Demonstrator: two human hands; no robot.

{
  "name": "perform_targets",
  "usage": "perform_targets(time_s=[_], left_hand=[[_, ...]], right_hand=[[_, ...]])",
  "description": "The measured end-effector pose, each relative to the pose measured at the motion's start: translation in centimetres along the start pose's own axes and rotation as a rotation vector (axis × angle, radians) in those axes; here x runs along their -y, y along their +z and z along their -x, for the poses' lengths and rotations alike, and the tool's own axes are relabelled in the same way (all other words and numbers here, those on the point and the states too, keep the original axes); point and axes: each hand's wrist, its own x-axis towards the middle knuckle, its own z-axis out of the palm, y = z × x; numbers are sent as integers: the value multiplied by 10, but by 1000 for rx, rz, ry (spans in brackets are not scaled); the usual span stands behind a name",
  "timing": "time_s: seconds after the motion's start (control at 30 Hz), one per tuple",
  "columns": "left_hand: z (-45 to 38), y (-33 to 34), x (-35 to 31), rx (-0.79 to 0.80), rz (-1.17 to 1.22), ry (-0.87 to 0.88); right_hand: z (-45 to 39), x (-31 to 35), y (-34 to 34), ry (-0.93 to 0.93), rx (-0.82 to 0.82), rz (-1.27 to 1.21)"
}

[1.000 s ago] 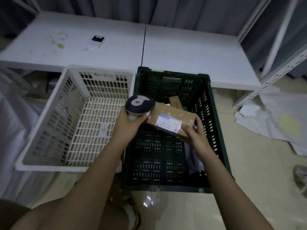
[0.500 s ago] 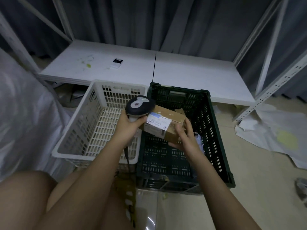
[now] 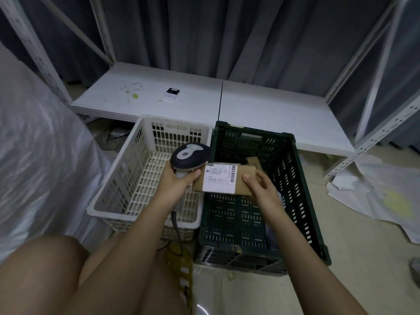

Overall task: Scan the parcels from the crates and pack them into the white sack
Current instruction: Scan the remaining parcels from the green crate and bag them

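— Where is the parcel?

— The cardboard parcel [image 3: 223,180] is held in the air over the near-left part of the dark green crate [image 3: 302,201], its white shipping label [image 3: 220,179] turned up, barcode along the label's right edge.

— Who holds it?

— The right hand [image 3: 261,187] grasps its right end, thumb on top and fingers curled underneath. The left hand [image 3: 176,181] is wrapped round the grip of the barcode scanner [image 3: 189,156], whose dark head sits just above the parcel's left end; its cable hangs down toward the floor.

— And the crates?

— The white crate [image 3: 127,178] stands on the floor touching the green one's left side. Another brown box [image 3: 254,163] lies deeper in the green crate, partly hidden by the parcel.

— The sack?

— The white sack [image 3: 38,169] bulges at the far left, beside the white crate. A small white device [image 3: 171,94] lies on the low bench [image 3: 272,114] behind.
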Motion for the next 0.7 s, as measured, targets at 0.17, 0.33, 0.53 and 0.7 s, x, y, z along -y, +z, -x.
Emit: perform_targets(time_s=[0.17, 0.33, 0.53, 0.7], left_hand=[[-3, -1, 4, -16, -32, 10], [-4, -1, 3, -10, -15, 20], [-3, -3, 0, -38, 22, 19], [-2, -3, -1, -33, 19, 31]], right_hand=[[1, -1, 4, -115, 33, -9], [0, 2, 2, -140, 121, 13], [3, 3, -2, -188, 155, 14], [2, 10, -2, -231, 125, 15]])
